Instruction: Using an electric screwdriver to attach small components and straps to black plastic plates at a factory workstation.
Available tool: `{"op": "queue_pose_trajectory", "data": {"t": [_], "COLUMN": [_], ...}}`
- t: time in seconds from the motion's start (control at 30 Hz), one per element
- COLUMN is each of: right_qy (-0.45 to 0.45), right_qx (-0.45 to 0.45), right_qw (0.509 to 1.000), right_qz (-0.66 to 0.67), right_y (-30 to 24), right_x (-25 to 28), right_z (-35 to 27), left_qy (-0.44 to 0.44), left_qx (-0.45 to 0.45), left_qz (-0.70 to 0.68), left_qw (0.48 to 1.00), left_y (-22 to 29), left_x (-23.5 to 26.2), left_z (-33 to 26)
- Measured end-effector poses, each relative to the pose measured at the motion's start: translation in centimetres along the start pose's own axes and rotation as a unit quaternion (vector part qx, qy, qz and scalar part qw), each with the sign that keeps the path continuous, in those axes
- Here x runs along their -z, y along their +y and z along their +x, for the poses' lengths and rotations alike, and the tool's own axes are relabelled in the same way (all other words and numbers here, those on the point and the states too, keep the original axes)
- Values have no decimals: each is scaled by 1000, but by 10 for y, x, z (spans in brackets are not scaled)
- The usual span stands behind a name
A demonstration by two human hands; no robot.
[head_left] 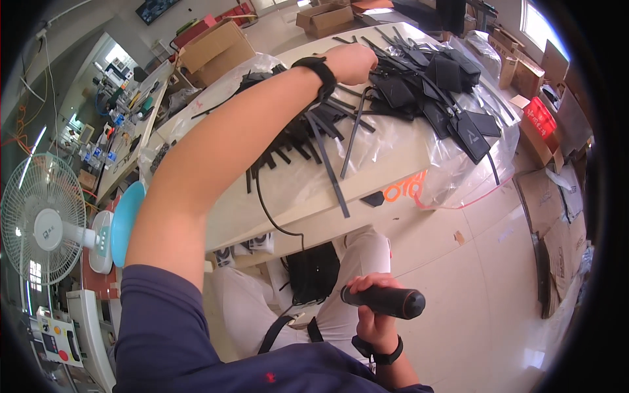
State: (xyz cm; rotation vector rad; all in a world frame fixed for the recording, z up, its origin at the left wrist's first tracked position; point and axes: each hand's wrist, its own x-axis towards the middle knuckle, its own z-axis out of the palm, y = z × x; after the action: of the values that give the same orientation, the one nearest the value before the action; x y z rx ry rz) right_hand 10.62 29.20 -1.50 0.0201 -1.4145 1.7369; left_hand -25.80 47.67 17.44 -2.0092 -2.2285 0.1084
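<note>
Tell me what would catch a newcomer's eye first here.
First, the left arm stretching across the table, its hand at the heap of black pouches and straps on the far side. Next, the thick black cylinder gripped in the right hand, low in the picture, above the floor beside the person's leg. Then the big round fan at the left edge.

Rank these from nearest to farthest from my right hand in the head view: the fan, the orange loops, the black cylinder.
1. Black cylinder, held in the right hand.
2. Orange loops, ahead of it.
3. Fan, off at the far left.
</note>
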Motion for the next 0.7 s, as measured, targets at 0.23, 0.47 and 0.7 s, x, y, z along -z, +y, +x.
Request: {"op": "queue_pose_trajectory", "data": {"t": [0.23,0.47,0.7], "right_qy": [4,47,-10], "right_qx": [-62,-121,-134], "right_qw": [998,991,991], "right_qz": [-16,16,-1], "right_y": [12,27,34], "right_x": [33,46,44], "right_z": [7,7,12], "left_qy": [-169,-115,-1], "left_qx": [-7,-68,-173], "left_qz": [88,35,141], "left_qw": [982,990,975], "left_y": [-49,-66,-75], "left_x": [-69,-73,-71], "left_z": [119,128,119]}}
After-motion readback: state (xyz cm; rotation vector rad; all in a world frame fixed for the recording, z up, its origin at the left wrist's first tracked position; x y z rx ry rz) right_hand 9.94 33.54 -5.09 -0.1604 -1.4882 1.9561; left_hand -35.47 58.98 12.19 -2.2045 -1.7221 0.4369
